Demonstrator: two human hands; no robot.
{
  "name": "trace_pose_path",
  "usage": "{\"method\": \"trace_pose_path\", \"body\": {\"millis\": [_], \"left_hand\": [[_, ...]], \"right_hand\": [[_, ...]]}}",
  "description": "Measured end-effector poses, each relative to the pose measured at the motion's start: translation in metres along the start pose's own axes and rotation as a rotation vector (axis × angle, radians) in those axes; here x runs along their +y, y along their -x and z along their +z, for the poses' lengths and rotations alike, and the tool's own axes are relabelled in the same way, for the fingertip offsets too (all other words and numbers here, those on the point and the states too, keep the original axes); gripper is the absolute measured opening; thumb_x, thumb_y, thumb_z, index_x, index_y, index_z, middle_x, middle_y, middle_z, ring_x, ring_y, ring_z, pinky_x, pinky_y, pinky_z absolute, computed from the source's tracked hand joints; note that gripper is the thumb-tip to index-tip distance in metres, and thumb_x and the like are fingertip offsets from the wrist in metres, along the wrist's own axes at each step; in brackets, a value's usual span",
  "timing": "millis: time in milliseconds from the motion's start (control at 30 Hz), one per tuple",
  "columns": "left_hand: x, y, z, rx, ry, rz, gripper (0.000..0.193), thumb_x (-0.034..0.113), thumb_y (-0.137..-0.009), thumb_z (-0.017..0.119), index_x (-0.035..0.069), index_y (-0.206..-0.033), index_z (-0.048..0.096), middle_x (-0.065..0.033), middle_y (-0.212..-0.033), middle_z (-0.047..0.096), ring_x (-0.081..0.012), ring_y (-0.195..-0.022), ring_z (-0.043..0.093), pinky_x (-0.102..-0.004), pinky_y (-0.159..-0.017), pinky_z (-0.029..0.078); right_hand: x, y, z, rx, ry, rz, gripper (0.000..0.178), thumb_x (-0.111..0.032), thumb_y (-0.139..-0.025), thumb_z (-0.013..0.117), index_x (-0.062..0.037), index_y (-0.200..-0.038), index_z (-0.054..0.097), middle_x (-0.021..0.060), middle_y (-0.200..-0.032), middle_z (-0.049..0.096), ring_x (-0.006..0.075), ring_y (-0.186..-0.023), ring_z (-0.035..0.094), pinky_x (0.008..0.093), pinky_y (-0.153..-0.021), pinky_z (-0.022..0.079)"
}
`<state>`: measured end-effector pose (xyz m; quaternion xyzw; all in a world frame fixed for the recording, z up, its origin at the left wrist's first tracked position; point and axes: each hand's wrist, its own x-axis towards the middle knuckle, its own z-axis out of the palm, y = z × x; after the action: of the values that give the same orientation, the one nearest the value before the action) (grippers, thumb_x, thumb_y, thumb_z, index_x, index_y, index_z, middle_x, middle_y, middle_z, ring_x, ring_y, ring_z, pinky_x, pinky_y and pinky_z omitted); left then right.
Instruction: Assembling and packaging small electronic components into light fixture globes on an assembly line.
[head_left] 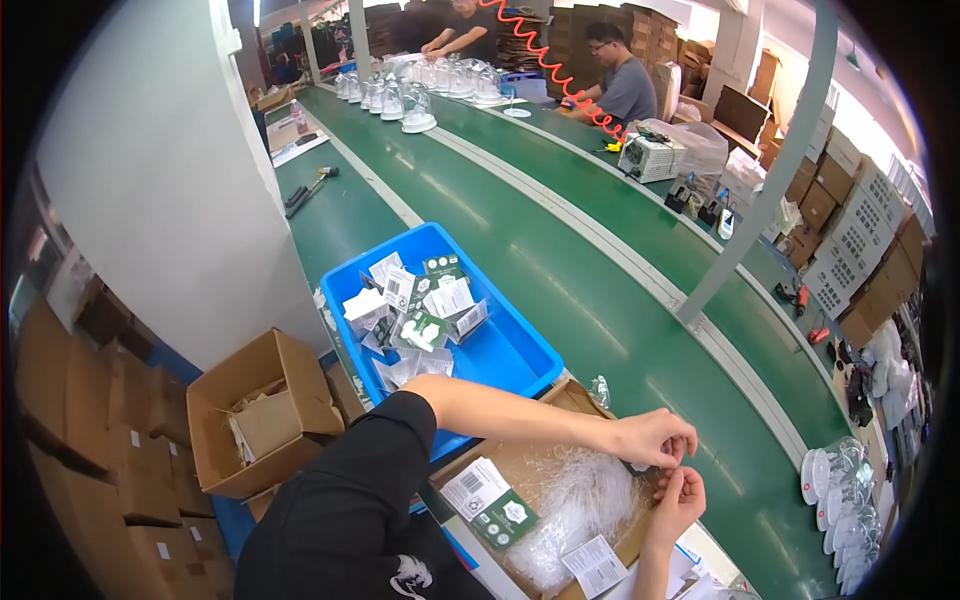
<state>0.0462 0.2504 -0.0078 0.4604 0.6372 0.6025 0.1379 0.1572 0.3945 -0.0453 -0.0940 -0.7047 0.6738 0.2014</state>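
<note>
My left hand (652,438) reaches across from the left, its fingers pinched together. Just below it, my right hand (676,508) is also closed in a pinch, fingertips close to the left ones. What they hold is too small to make out; a bit of something dark shows under the left fingers. Beneath the hands is an open cardboard box (462,462) with a tangled bundle of clear plastic strings (580,505). Green-and-white printed cards (490,503) lie at the bundle's left, and a white printed card (595,567) lies at its near side.
A blue plastic bin (520,350) with folded green-and-white cards (425,300) stands beyond my left forearm. An open carton (265,420) is at the left. Clear domes on white bases (415,115) line the green conveyor table (560,290); more (845,510) stand at right. Two people work across.
</note>
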Motion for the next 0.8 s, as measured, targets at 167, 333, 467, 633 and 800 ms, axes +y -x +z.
{"method": "trace_pose_path", "body": {"millis": [167, 333, 467, 633, 800], "left_hand": [[-0.002, 0.001, -0.001, -0.006, -0.036, -0.045, 0.023, 0.001, -0.077, 0.067, -0.002, -0.099, 0.060, -0.0108, -0.076, 0.071, -0.0173, -0.069, 0.068, -0.0291, -0.067, 0.056], [-0.002, 0.003, 0.000, -0.003, -0.033, -0.070, 0.022, 0.000, -0.076, 0.068, -0.003, -0.096, 0.061, -0.0116, -0.076, 0.071, -0.0177, -0.070, 0.069, -0.0287, -0.067, 0.056], [-0.006, 0.001, 0.002, -0.030, -0.048, -0.051, 0.020, 0.000, -0.076, 0.068, -0.003, -0.095, 0.061, -0.0112, -0.077, 0.071, -0.0164, -0.071, 0.069, -0.0283, -0.067, 0.056], [-0.005, 0.000, 0.007, 0.038, 0.073, -0.035, 0.015, 0.002, -0.079, 0.068, -0.004, -0.092, 0.061, -0.0087, -0.079, 0.070, -0.0133, -0.072, 0.068, -0.0262, -0.068, 0.055], [-0.005, 0.000, 0.006, 0.025, -0.135, 0.156, 0.015, 0.003, -0.080, 0.066, -0.001, -0.093, 0.062, -0.0082, -0.077, 0.065, -0.0136, -0.070, 0.063, -0.0270, -0.064, 0.051]], "right_hand": [[-0.001, -0.001, 0.001, -0.009, 0.030, 0.031, 0.010, -0.009, -0.097, 0.057, -0.0002, -0.093, 0.060, 0.0008, -0.076, 0.060, 0.0027, -0.058, 0.050, 0.0162, -0.047, 0.037], [0.003, -0.001, -0.001, -0.026, 0.021, 0.053, 0.010, -0.008, -0.097, 0.057, 0.0002, -0.093, 0.061, 0.0021, -0.079, 0.063, 0.0033, -0.059, 0.052, 0.0161, -0.047, 0.040], [-0.002, -0.001, -0.005, -0.028, 0.048, 0.078, 0.009, -0.007, -0.096, 0.057, 0.0007, -0.093, 0.060, 0.0021, -0.078, 0.063, 0.0038, -0.060, 0.054, 0.0158, -0.049, 0.039], [0.001, -0.003, -0.003, -0.017, -0.038, 0.034, 0.010, -0.010, -0.098, 0.055, -0.0015, -0.093, 0.059, 0.0004, -0.077, 0.061, 0.0030, -0.058, 0.051, 0.0160, -0.047, 0.039], [0.006, -0.003, 0.003, 0.018, -0.034, -0.042, 0.011, -0.010, -0.099, 0.054, -0.0023, -0.091, 0.056, 0.0006, -0.076, 0.060, 0.0033, -0.060, 0.052, 0.0163, -0.048, 0.038]]}}
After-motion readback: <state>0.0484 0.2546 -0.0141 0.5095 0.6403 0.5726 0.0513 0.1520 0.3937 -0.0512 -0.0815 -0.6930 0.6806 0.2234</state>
